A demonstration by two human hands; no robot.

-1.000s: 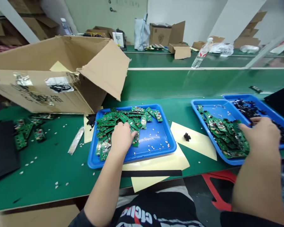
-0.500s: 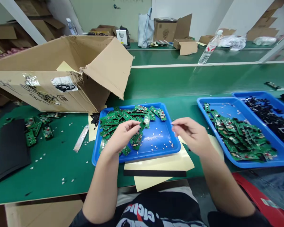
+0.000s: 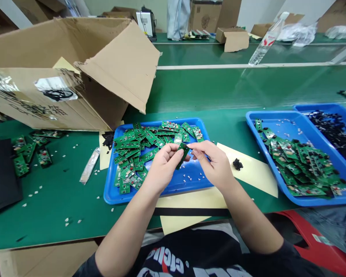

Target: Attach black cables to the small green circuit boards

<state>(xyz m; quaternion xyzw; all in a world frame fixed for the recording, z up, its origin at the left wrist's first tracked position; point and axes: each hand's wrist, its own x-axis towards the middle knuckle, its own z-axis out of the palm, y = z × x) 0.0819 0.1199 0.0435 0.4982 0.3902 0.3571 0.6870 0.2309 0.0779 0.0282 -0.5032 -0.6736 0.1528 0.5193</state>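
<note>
A small green circuit board [image 3: 182, 155] is held in my left hand [image 3: 165, 165], tilted above the blue tray [image 3: 157, 193], the thumb on its face. At the board's upper right end, my right hand [image 3: 212, 163] has its thumb and forefinger pinched together; whatever is between them is too small to make out. Below and left of my hands, many loose circuit boards [image 3: 129, 152] lie heaped in the tray. Tiny white bits [image 3: 187, 177] are scattered over the tray's bare right part.
On the right stand a second blue tray [image 3: 298, 201] of boards and a third tray with black parts [image 3: 331, 130]. A large cardboard box [image 3: 103, 77] rises behind left. Yellow paper [image 3: 256, 173] carries a black clump [image 3: 237, 164]. A bottle [image 3: 266, 42] leans at the back.
My right hand has come left to meet my left hand. My left hand has moved right, lifting a circuit board over the tray's middle. The camera view has shifted slightly.
</note>
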